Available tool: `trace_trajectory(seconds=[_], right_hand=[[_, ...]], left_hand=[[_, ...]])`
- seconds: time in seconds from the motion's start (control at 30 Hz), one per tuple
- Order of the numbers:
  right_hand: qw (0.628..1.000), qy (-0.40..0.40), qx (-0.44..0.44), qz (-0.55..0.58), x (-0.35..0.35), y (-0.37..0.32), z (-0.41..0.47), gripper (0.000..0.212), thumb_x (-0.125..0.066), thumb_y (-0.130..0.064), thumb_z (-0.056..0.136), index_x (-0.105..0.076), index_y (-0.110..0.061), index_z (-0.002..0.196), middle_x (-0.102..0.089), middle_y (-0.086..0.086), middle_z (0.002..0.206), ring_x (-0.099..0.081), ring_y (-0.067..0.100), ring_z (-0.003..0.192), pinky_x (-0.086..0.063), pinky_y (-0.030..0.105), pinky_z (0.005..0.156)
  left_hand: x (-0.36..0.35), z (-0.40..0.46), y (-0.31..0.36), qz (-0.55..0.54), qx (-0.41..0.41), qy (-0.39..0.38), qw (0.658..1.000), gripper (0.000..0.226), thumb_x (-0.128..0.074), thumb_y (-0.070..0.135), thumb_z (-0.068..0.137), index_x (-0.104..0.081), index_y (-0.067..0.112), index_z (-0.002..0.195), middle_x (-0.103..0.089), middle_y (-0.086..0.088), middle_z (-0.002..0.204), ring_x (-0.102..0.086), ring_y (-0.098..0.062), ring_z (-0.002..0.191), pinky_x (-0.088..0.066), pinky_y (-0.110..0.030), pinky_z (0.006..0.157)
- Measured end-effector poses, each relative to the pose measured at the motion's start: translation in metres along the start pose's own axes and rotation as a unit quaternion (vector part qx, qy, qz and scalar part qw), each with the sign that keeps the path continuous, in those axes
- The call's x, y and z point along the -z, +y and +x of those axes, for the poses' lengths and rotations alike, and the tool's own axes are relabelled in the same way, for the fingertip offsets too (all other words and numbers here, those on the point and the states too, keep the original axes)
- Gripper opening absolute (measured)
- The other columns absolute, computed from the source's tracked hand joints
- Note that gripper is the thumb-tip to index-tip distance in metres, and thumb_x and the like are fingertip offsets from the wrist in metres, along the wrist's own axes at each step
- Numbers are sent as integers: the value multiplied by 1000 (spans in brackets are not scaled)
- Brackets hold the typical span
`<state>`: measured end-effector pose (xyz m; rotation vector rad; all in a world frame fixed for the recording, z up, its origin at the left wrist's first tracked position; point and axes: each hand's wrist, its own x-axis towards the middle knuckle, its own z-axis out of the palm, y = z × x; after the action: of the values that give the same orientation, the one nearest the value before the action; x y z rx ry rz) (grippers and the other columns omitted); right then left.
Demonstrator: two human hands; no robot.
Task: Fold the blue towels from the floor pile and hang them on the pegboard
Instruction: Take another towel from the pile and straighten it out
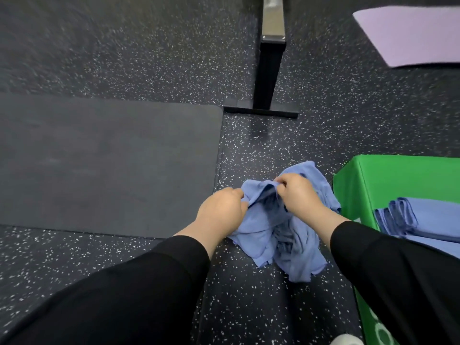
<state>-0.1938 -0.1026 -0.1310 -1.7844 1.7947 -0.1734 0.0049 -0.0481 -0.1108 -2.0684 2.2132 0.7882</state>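
A crumpled pile of blue towels (286, 235) lies on the speckled dark floor in front of me. My left hand (221, 207) grips the upper left edge of the top towel. My right hand (298, 192) pinches the same towel's edge a little to the right, near the top of the pile. Both hands hold the cloth bunched between them. Several folded blue towels (423, 220) are stacked on a green box (385, 180) at the right. No pegboard is in view.
A dark grey mat (99, 165) lies on the floor to the left. A black post with a flat foot (267, 83) stands beyond the pile. A lilac mat (410, 36) lies at the far right.
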Motion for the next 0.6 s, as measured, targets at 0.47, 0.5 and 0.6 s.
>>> trace_trajectory(seconds=[0.47, 0.5, 0.6], right_hand=[[933, 61, 73, 346, 181, -131, -160, 33, -48, -13, 85, -77, -28, 94, -71, 15, 80, -49, 25, 68, -40, 41, 66], [931, 68, 78, 349, 184, -135, -175, 32, -48, -10, 87, -75, -26, 94, -73, 13, 82, -54, 23, 68, -43, 38, 66], [936, 96, 95, 327, 188, -140, -211, 33, -46, -3, 92, -72, -22, 92, -70, -8, 68, -54, 4, 54, -42, 20, 53]], left_hand=[[148, -114, 88, -255, -66, 129, 956, 9, -62, 29, 97, -68, 22, 96, -65, 5, 91, -59, -21, 92, -44, -32, 75], [155, -125, 91, -262, -56, 143, 953, 18, -60, 29, 97, -61, 24, 80, -62, 4, 79, -57, -21, 81, -42, -32, 68], [170, -155, 89, -286, -42, 168, 943, 30, -60, 34, 98, -52, 23, 71, -57, 7, 66, -50, -14, 66, -37, -30, 60]])
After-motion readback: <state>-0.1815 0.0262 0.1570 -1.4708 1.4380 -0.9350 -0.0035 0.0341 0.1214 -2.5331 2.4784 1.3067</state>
